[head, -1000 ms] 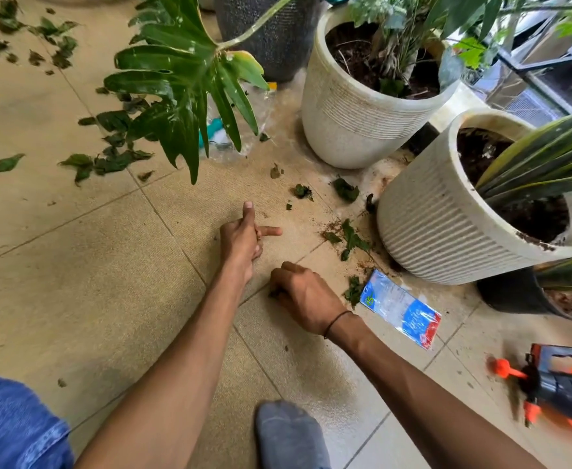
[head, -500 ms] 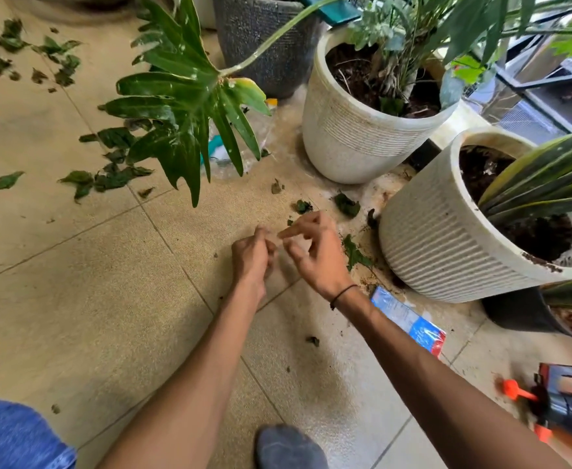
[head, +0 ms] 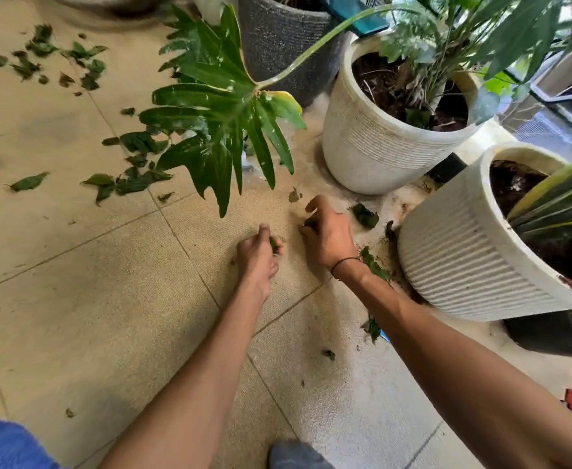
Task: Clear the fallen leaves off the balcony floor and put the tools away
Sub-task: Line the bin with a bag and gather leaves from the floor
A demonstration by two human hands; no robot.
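Green fallen leaves lie scattered on the tan tiled balcony floor (head: pixel 74 299), with a cluster (head: pixel 132 177) at mid-left and another (head: pixel 58 59) at the far left. My left hand (head: pixel 259 255) is low over the floor, its fingers curled round a small bit of leaf. My right hand (head: pixel 328 231) is just to the right of it and pinches a leaf piece at the floor. Further leaves lie beside the pots: one (head: pixel 364 214) past my right hand, one (head: pixel 372 264) by my wrist, and small scraps (head: pixel 328 354) nearer me.
Two white ribbed pots (head: pixel 372 157) (head: pixel 464 258) and a dark grey pot (head: pixel 278 38) stand at the right and back. A large split philodendron leaf (head: pixel 223 110) hangs over the floor. My grey-socked foot (head: pixel 294 456) is at the bottom edge.
Both hands have moved further away from me toward the pots. My right hand went from open fingers to pinching a leaf at the floor; my left hand now holds a leaf bit.
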